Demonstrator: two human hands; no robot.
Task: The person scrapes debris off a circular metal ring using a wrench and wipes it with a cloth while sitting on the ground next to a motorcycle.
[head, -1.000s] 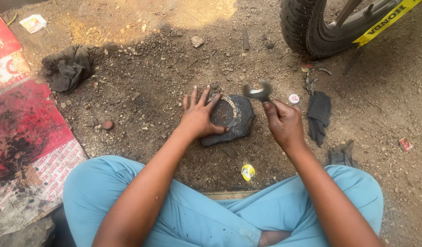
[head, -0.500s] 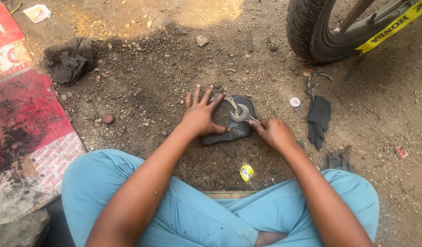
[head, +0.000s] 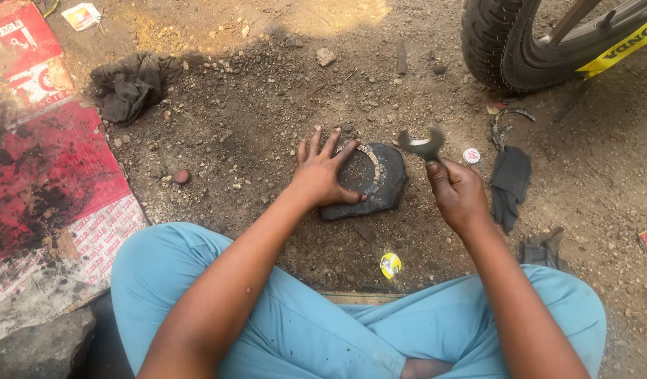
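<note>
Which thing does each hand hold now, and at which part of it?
The right hand grips a spanner by its handle, open jaw end up. The left hand holds nothing; it presses flat on the dark round part.

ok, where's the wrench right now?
Head view, right of centre: the wrench is raised in the right hand, just right of the dark stone and left of the small round cap.

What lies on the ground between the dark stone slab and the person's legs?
In the head view, bare gravelly dirt and a small yellow cap lie between the slab and the legs.
</note>
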